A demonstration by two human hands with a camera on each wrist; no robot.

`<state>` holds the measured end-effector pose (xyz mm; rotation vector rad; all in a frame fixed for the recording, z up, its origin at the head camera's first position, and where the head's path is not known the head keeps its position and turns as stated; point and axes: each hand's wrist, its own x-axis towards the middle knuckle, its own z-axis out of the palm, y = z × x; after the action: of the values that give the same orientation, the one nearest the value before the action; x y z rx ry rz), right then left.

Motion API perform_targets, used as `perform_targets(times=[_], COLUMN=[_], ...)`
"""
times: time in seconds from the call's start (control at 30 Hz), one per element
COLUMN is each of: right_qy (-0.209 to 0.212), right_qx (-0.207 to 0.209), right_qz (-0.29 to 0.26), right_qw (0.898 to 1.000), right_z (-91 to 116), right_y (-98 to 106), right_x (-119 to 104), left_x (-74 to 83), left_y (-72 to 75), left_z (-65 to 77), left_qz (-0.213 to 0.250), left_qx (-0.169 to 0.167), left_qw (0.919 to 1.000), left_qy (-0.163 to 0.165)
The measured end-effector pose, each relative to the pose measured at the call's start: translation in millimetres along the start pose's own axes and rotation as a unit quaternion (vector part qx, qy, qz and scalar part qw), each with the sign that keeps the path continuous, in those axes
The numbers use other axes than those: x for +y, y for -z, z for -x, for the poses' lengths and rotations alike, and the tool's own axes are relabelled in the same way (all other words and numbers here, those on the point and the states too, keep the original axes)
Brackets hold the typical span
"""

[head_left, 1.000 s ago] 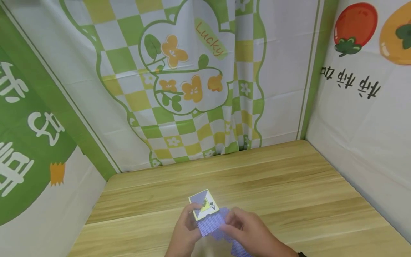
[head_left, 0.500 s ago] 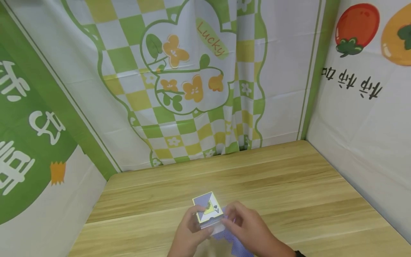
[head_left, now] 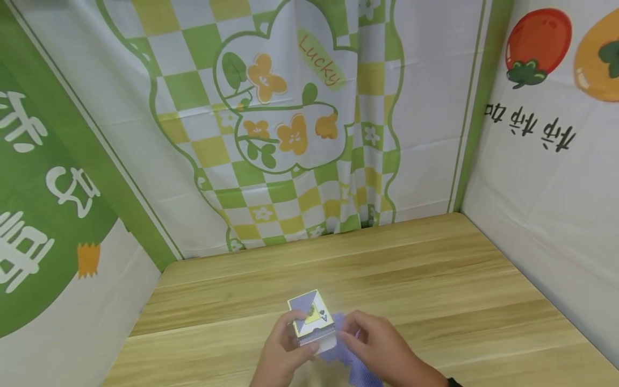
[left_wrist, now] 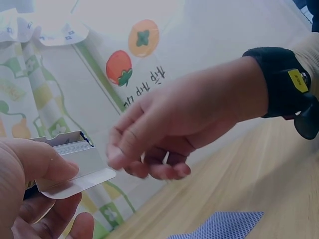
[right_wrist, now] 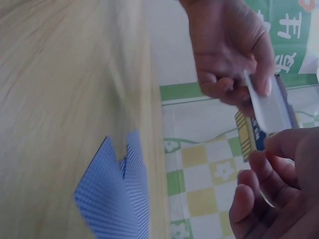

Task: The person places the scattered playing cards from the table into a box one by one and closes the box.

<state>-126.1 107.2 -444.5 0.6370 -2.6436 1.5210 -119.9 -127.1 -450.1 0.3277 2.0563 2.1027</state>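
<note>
My left hand (head_left: 282, 344) grips a playing card box (head_left: 311, 314) whose face shows an ace of spades. Its thumb presses on the end with the white flap (left_wrist: 82, 183), which hangs out unfolded. Edges of stacked cards (left_wrist: 75, 148) show inside the mouth of the box in the left wrist view. Just beside that end is my right hand (head_left: 382, 344), fingers loosely bent and seemingly holding nothing. Its thumb tip is very near the flap; whether they touch I cannot tell. Blue-backed loose cards (head_left: 362, 373) lie on the table below, partly covered by the right hand.
The wooden table (head_left: 411, 269) stretches away behind the hands. Printed cloth (head_left: 309, 204) hangs along its back edge, with more cloth (head_left: 541, 215) on the right and left. A dark wrist strap (left_wrist: 279, 82) is around the right wrist.
Blue-backed cards that stuck out of the box have gone inside it, and the white flap now shows at its end. My right hand has drawn slightly back from the box.
</note>
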Motion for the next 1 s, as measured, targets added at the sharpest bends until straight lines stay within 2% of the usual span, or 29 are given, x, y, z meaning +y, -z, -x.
perform_targets(times=[0.2,0.37,0.5,0.63,0.87,1.0], right_qy=[0.015,0.046,0.051,0.045,0.005,0.009], right_qx=[-0.014,-0.028,-0.037,-0.048,-0.076,-0.067], right_qz=[0.063,0.116,0.154,0.176,0.212,0.242], right_qw=[0.998,0.992,0.986,0.982,0.974,0.968], right_z=[0,2,5,7,8,8], right_y=[0,-1,-2,-3,-4,-7], right_x=[13,29,39,44,50,52], left_x=[0.5,0.7,1.2,1.3,1.2,0.0], left_y=[1.4,2.1,2.4,2.7,2.8,3.1], left_z=[-0.8,-0.7,0.3,0.2,0.3,0.2], left_qz=[-0.001,-0.003,-0.002,-0.002,-0.005,-0.007], left_qx=[0.000,0.002,0.002,0.001,0.002,0.005], left_qw=[1.0000,1.0000,1.0000,1.0000,1.0000,1.0000], left_qy=[-0.003,-0.004,-0.004,-0.002,0.000,0.001])
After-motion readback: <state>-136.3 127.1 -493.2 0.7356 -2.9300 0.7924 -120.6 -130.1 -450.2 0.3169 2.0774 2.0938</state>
